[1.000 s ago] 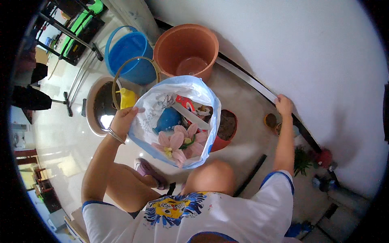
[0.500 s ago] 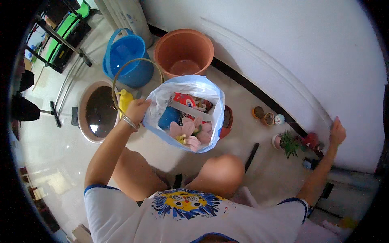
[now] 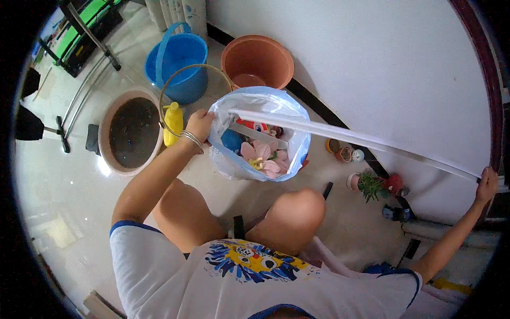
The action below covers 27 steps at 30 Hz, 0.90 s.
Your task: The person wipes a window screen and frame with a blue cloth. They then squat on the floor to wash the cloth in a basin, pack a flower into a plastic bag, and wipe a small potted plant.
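Observation:
My left hand point(image 3: 200, 126) is closed on the rim of a white and pale blue plastic bag point(image 3: 226, 162), holding its mouth wide. Pink artificial flowers point(image 3: 264, 156), a blue rounded thing point(image 3: 232, 140), a red printed packet point(image 3: 247, 125) and a short white strip lie inside. Far out to the right, my right hand point(image 3: 487, 185) grips one end of a long, thin white strip point(image 3: 366, 141). It slants down to the right across the view, and its other end is over the bag's mouth, beside my left hand.
A blue bucket point(image 3: 197, 85) and a brown plant pot point(image 3: 265, 48) stand beyond the bag. At left are a yellow bottle point(image 3: 172, 119) and a tub of dark soil point(image 3: 104, 133). Small pots and a spiky plant point(image 3: 370, 185) line the wall. A metal rack point(image 3: 87, 101) stands at far left.
The long white strip has swung down from along the wall, bringing its far end over the bag. My right hand has moved outward and slightly lower. My left hand still grips the bag.

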Tool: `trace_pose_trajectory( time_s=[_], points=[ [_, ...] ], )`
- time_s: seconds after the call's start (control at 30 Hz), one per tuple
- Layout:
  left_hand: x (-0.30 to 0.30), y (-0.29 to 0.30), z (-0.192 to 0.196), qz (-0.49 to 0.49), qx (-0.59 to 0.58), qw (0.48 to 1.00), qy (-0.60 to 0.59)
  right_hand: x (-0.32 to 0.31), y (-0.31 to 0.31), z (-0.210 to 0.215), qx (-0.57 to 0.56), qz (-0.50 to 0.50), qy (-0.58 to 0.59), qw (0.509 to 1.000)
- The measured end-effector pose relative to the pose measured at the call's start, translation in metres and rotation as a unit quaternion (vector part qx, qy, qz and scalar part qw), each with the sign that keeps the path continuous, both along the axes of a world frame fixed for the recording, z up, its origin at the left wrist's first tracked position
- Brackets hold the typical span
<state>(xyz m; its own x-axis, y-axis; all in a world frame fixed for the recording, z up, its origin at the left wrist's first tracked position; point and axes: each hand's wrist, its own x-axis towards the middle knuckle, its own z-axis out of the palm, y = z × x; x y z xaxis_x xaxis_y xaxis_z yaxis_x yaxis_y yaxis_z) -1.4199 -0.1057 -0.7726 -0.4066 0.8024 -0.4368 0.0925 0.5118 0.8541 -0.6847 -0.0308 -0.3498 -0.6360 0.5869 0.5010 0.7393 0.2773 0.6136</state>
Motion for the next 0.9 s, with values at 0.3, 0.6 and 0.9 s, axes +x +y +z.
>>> trace_pose_trajectory(
  time_s=[0.3, 0.6, 0.9],
  points=[
    [0.022, 0.000, 0.032, -0.137, 0.040, 0.990, 0.014, -0.251, 0.041, -0.062, -0.014, 0.121, -0.100, 0.988],
    [0.030, 0.014, 0.026, -0.227, 0.101, 0.958, 0.143, -0.425, 0.052, -0.119, 0.158, 0.280, -0.069, 0.944],
    [-0.021, -0.005, -0.001, -0.170, 0.026, 0.983, 0.064, -0.315, 0.073, -0.208, 0.127, 0.319, 0.636, 0.691]
  ],
)
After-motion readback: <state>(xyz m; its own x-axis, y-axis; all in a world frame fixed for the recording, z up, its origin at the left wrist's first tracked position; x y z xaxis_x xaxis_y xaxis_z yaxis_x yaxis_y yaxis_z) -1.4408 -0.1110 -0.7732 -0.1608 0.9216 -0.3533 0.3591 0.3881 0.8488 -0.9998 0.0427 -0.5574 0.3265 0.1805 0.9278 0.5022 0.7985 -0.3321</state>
